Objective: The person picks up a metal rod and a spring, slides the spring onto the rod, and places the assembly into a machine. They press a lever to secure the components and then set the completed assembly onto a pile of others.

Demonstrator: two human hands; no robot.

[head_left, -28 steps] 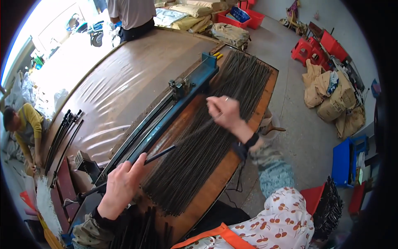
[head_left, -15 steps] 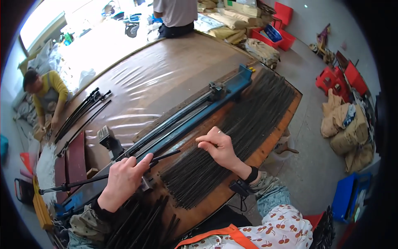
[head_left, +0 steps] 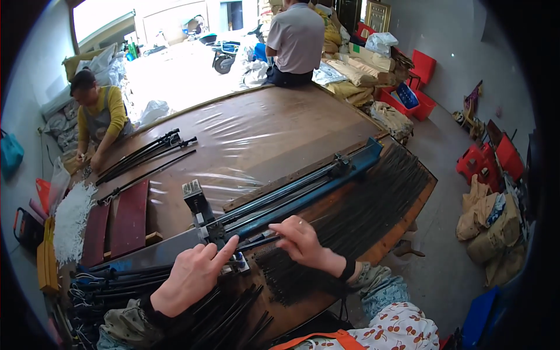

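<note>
My left hand is at the front of the table, its index finger stretched toward a metal clamp block. Its other fingers curl over a black rod, mostly hidden beneath them. A dark tube shows between my hands and seems to continue that rod. My right hand is pinched at the tube's right end; what its fingertips hold is too small to make out. Below that hand spreads a wide layer of long, thin, dark coiled springs. Just beyond both hands runs a blue rail fixture.
Black rods lie in a bundle on the plastic-covered table; more are near my left forearm. White pieces are heaped beside dark red boards. A person in yellow sleeves works far left; another person sits on the far edge.
The view has tilted up. The black rod has come down beside the clamp block, and my left index finger is now stretched out. My right hand has closed in on the tube's end.
</note>
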